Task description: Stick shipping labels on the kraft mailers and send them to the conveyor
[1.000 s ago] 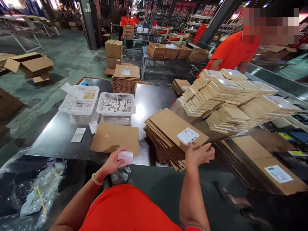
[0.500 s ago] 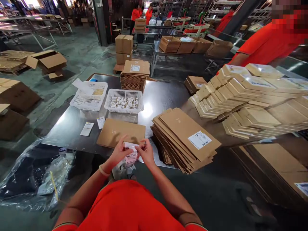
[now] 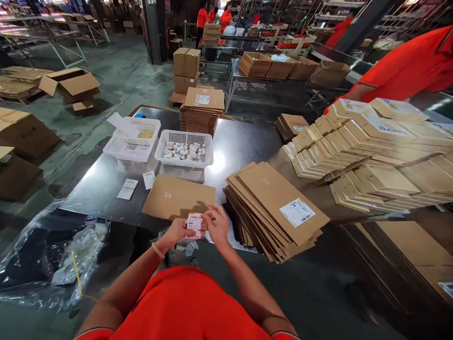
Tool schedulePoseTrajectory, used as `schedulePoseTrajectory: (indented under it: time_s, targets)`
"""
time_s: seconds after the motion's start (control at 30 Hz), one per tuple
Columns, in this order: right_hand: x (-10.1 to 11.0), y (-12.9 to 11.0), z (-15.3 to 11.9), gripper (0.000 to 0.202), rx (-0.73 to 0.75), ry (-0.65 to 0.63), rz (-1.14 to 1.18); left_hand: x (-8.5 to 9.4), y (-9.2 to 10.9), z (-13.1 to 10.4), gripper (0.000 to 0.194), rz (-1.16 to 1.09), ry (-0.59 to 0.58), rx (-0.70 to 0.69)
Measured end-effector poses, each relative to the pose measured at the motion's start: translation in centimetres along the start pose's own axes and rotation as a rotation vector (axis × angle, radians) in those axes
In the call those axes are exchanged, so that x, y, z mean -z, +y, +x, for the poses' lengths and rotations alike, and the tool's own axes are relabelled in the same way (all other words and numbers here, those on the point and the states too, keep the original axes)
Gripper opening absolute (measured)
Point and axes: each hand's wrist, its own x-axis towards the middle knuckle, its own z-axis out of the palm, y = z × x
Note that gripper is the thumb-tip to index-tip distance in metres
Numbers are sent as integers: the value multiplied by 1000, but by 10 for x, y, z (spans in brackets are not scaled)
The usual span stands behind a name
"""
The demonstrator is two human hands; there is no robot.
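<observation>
If the left hand (image 3: pixel 179 231) slackened while the right hand (image 3: pixel 217 224) tugged, the printed label (image 3: pixel 196 225) could crease or slip, perhaps falling past the near edge of the metal table (image 3: pixel 245 137); it is held by that edge, just on the wearer's side of the flat carton (image 3: pixel 180 194). Both forearms angle inward; the left pinches the label's left side, thumb on top; the right's fingertips gather at the opposite side, though I cannot tell whether they grip.

Printed label (image 3: pixel 196 224) (pinkish) in the left grip (image 3: pixel 177 231).
</observation>
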Motion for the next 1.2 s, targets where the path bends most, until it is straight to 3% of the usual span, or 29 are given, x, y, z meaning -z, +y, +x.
schedulePoseTrajectory:
  time_s: [0.07,0.17,0.27,0.33,0.4,0.47,0.53,0.6,0.67,0.73,0.83,0.9,1.03,1.2]
  targets:
    - [-7,12,36,11,-48,30,-102,-2,-18,-1,59,-60,-14,73]
    - [-23,30,91,13,-137,10,-245,-4,-40,1,67,-135,55,113]
    - [-36,41,117,9,-191,-66,-362,0,-53,2,72,-117,102,111]
    - [-41,42,116,9,-211,-92,-450,9,-61,-3,73,-82,99,114]
    - [-45,37,105,39,-205,-52,-554,22,-71,-11,73,-59,31,108]
    - [-54,28,88,62,-126,-28,-634,38,-80,-21,75,-37,-64,69]
    - [-67,18,72,68,4,-138,-656,51,-82,-27,76,19,-102,16]
    - [-78,13,61,72,102,-332,-639,57,-75,-27,69,110,-65,-33]
    - [-77,15,57,74,62,-426,-650,55,-60,-22,58,209,-36,-79]
    - [-61,25,58,69,-88,-312,-692,49,-40,-15,53,269,-2,-158]
    - [-25,46,53,51,-267,-57,-668,40,-14,-8,60,370,171,-288]
    - [-9,53,44,33,-299,-54,-600,36,-4,-7,68,539,298,-258]
    - [-9,47,24,14,-361,-74,-537,37,3,-9,75,879,365,-98]
    - [-22,26,21,16,-333,41,-369,42,12,-11,69,943,345,-99]
